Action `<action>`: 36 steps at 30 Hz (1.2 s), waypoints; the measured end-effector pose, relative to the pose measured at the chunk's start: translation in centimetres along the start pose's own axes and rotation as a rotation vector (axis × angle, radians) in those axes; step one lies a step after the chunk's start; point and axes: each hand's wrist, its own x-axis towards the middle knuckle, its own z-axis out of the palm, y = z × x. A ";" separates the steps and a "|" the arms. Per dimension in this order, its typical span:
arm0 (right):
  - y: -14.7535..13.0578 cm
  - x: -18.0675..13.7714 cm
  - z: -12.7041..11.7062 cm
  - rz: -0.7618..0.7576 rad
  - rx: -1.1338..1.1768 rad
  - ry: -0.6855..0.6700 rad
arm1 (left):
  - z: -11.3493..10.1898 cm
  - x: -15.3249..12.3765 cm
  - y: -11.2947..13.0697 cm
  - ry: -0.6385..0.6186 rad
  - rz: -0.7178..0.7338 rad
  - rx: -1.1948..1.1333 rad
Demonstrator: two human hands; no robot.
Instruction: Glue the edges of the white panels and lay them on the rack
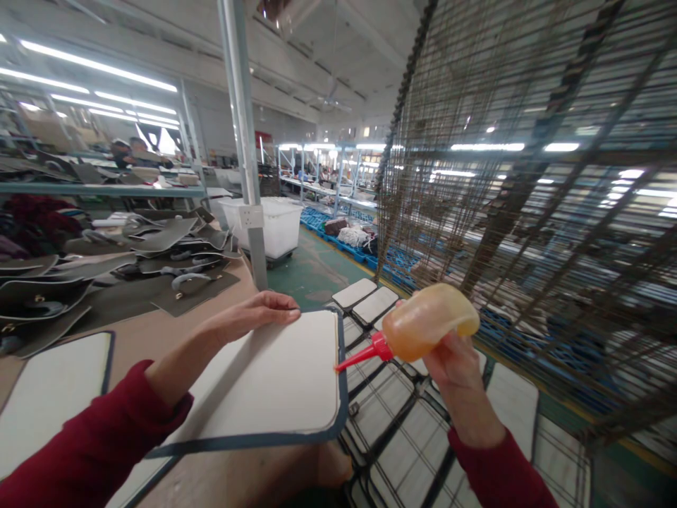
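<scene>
A white panel with a dark blue-grey border (pixel 275 381) lies before me, its right end reaching past the table edge. My left hand (pixel 264 310) grips the panel's far edge, thumb on top and fingers curled over the rim. In my right hand (pixel 455 360) is a soft squeeze bottle (pixel 423 324) of amber liquid, tipped sideways. Its red nozzle (pixel 364 353) points left, and the tip meets the inner line of the panel's right border. Another pale panel (pixel 53 395) with a dark rim rests at the left.
Wire racks (pixel 402 409) holding several white panels stand low at the right; more wire racks (pixel 508 155) rise upright above. Grey-brown cut pieces (pixel 163 240) with handles are heaped on the table's far left. A metal post (pixel 243 141) and a white bin (pixel 278 226) stand beyond.
</scene>
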 end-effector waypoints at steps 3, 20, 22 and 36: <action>0.0 -0.1 0.0 0.021 0.013 0.011 | -0.3 -0.1 -0.3 0.004 -0.006 -0.025; 0.4 -0.7 -0.1 0.036 0.002 -0.015 | -1.9 -0.5 -2.1 0.086 0.058 -0.057; 0.4 -0.8 -0.2 0.026 -0.009 -0.003 | -1.9 -0.6 -2.2 0.128 0.033 -0.089; 1.8 0.1 -0.1 -0.322 -0.033 0.199 | -1.3 0.5 -5.5 0.475 0.042 -0.405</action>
